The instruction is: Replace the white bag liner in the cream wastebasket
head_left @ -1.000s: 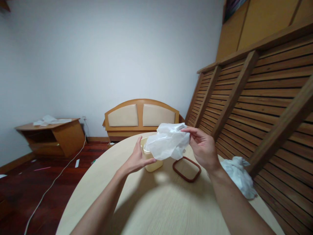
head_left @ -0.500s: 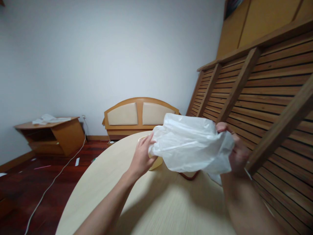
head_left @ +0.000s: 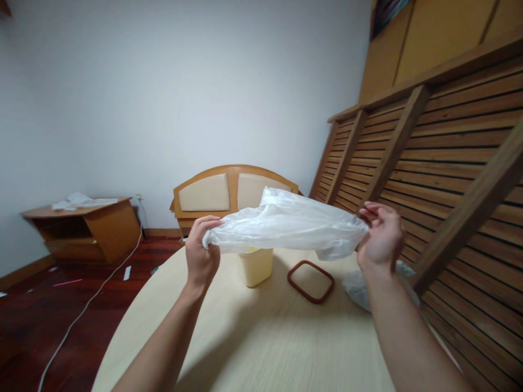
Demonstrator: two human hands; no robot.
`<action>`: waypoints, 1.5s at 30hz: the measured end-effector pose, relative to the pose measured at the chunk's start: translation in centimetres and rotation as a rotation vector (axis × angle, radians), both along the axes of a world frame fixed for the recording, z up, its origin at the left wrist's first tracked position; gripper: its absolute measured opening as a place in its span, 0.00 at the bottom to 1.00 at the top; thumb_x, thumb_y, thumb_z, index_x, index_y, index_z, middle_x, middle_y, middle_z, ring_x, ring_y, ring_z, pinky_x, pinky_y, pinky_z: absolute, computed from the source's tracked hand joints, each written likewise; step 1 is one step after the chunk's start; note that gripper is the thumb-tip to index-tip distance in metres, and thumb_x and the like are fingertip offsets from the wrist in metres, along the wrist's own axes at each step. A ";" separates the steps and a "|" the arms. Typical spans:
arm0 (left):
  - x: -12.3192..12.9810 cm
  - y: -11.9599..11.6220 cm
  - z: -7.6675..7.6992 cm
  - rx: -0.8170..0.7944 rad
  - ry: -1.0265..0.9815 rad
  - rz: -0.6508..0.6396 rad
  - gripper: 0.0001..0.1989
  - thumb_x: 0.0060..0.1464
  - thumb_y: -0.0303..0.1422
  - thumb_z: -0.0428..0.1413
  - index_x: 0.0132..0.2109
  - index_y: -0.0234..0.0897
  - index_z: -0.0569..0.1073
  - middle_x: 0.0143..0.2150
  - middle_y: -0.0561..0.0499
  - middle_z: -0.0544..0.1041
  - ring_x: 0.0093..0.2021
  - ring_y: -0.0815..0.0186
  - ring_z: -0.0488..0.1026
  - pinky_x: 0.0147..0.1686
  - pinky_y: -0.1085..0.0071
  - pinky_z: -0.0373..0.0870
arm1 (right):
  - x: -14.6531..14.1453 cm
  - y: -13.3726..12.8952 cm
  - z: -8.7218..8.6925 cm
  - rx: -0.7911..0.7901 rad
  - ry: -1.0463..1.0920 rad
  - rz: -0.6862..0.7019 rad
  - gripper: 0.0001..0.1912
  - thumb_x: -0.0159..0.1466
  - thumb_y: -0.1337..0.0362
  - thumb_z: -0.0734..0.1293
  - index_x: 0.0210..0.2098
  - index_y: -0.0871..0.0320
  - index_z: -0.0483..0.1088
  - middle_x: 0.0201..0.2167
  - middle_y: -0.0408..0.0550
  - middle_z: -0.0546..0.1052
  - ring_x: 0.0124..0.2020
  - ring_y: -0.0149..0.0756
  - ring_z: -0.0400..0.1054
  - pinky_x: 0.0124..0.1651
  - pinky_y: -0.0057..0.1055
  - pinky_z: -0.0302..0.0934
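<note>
A thin white plastic bag [head_left: 290,223] is stretched sideways in the air between my two hands. My left hand [head_left: 202,253] is closed on its left end, thumb below and fingers above. At the right end my right hand [head_left: 381,234] pinches the bag's edge, with the other fingers curled. Behind and below the bag stands a pale yellow bin [head_left: 256,268], its top partly hidden by the plastic. To the right of the bin, a reddish-brown rounded rectangular ring [head_left: 311,300] lies flat on the table.
The round pale table [head_left: 261,348] spreads below my arms. More white plastic [head_left: 358,288] lies on it beside my right wrist. A slatted wooden frame [head_left: 457,158] leans along the right side. A headboard [head_left: 233,188] and a low cabinet [head_left: 114,228] stand beyond, with a cable [head_left: 96,296] on the floor.
My hands have moved apart, the left one leftward, pulling the bag wider and flatter. The bag's lower edge has risen, uncovering more of the yellow bin and the whole brown ring.
</note>
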State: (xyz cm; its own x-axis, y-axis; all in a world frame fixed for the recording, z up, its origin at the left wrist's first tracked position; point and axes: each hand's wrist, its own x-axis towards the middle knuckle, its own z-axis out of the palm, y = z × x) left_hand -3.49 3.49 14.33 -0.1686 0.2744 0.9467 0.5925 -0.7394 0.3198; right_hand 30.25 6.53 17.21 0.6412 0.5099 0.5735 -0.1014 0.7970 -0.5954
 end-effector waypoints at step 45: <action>-2.6 1.0 0.4 -0.085 -0.548 -0.074 0.07 0.45 0.23 0.52 0.33 0.36 0.72 0.39 0.51 0.79 0.43 0.62 0.77 0.47 0.64 0.73 | -0.9 0.5 -1.6 -0.604 -0.861 -0.022 0.15 0.59 0.51 0.66 0.31 0.57 0.71 0.31 0.50 0.77 0.35 0.43 0.72 0.43 0.40 0.67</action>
